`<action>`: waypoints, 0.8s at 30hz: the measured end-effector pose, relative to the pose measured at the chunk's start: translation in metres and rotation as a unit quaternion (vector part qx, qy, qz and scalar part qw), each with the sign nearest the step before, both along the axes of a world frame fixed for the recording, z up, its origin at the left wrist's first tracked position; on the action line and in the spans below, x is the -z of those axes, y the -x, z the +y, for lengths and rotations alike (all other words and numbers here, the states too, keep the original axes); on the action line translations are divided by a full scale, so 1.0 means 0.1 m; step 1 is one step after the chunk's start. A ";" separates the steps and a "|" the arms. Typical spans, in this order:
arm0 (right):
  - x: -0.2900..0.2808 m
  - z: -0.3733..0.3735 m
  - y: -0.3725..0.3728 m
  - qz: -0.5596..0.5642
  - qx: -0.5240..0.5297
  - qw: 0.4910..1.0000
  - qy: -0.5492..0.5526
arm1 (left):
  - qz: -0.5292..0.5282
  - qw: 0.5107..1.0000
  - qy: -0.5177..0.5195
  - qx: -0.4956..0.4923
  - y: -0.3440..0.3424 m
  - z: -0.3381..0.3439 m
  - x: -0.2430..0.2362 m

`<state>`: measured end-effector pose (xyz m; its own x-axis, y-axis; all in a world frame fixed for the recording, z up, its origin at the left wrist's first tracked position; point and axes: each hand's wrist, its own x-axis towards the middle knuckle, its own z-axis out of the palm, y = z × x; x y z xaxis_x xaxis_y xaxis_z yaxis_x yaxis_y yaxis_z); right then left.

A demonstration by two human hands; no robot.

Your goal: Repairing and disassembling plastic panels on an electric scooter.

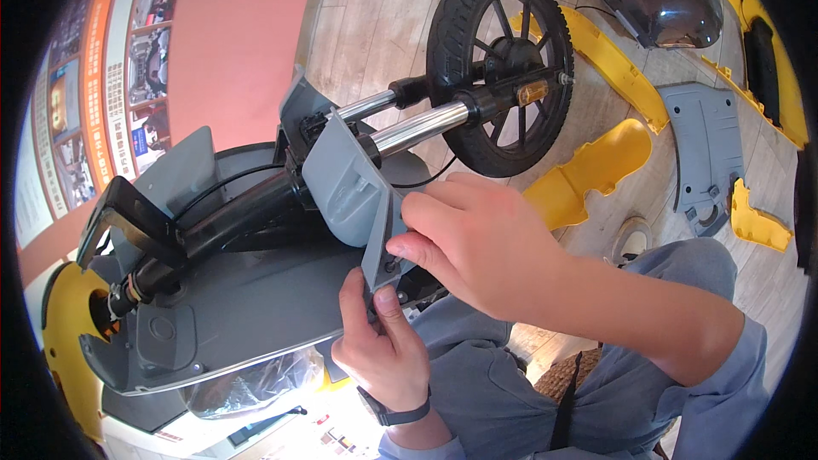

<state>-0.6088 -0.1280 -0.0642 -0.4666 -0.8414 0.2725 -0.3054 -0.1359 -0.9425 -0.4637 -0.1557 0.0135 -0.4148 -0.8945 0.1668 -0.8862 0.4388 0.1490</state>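
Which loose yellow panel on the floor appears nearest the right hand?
The wavy-edged yellow panel, just beyond the right hand; the others lie farther up or right.

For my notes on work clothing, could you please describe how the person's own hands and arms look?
Both the left hand and the right hand are without gloves. The left wrist wears a black band, probably a wristwatch; no band shows on the right wrist. The grey-blue fabric sleeves leave both wrists and most of the right forearm bare.
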 end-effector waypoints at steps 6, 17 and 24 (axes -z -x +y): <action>0.01 0.06 0.06 -0.138 -0.028 0.988 0.070 | 0.007 1.000 -0.002 0.001 -0.01 -0.01 0.00; 0.00 0.05 0.21 -0.091 -0.098 0.990 0.032 | 0.010 1.000 -0.008 -0.002 -0.02 0.00 0.01; 0.03 0.03 0.19 0.011 -0.063 0.992 0.111 | 0.013 1.000 -0.001 0.005 -0.02 -0.01 0.01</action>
<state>-0.6282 -0.1252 -0.0668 -0.3524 -0.8113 0.4665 -0.2933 -0.3776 -0.8783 -0.4616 -0.1567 0.0124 -0.4202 -0.8904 0.1749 -0.8772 0.4479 0.1731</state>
